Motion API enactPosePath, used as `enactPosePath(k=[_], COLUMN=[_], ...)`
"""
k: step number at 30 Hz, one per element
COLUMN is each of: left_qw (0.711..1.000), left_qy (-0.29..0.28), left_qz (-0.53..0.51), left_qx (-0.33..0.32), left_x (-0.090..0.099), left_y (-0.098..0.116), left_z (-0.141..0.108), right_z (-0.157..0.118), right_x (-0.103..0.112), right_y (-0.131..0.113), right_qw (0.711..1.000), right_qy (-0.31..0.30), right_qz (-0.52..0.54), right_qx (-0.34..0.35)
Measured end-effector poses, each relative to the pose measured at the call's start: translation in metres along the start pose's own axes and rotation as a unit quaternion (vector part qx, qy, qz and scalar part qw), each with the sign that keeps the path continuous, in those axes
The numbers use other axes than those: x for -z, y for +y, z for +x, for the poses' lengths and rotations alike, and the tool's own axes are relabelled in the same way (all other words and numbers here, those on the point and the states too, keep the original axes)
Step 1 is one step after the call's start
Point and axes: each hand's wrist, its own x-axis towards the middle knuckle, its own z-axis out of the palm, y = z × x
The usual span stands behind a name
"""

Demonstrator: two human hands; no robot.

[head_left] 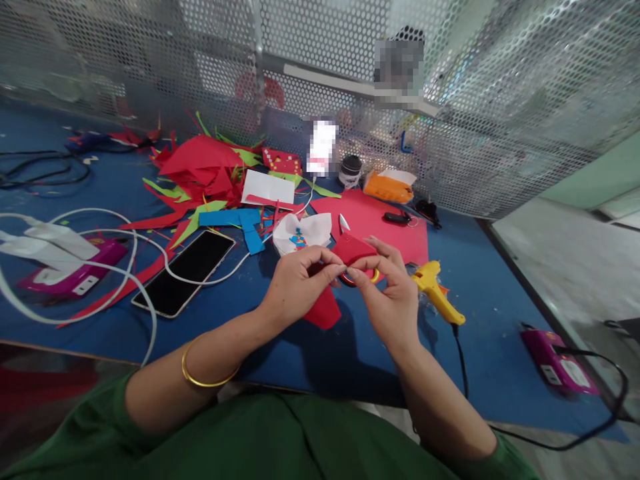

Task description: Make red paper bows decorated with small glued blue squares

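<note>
Both of my hands meet above the front of the blue table. My left hand (303, 283) pinches a piece of red paper (325, 310), part of which hangs below the fingers. My right hand (393, 293) presses thumb against fingers on the same piece, its tips touching those of the left. Just behind the fingers shows a red flap (353, 248); whether it joins the held piece I cannot tell. Scissors (343, 223) lie beyond, blade tip pointing away, their handles mostly covered by my hands. A white paper cup-like wrapper (285, 233) with small coloured bits sits behind my left hand.
A yellow glue gun (437, 293) lies right of my right hand, its black cord running off the front edge. At left are a phone (187, 273), white cables and a purple power strip (80, 267). Red paper scraps (200, 163) pile behind, before a perforated metal screen (320, 40).
</note>
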Motion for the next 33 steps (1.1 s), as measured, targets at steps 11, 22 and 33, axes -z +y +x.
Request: enactPosePath(k=[11,22,33], left_qw=[1.000,0.999,0.989], left_qy=[0.005,0.042,0.009], left_qz=[-0.012,-0.010,-0.136], left_qx=[0.005,-0.001,0.061], left_x=[-0.002,-0.002,-0.005], left_y=[0.001,-0.004,-0.006], left_z=[0.000,0.001,0.002], right_z=[0.001,-0.001,-0.001], right_x=[0.000,0.003,0.000], right_y=[0.009,0.010,0.002], right_qw=[0.989,0.983,0.997], right_qy=[-0.053,-0.031,0.039], right_qz=[0.108,0.139,0.060], right_qx=[-0.083,-0.116,-0.025])
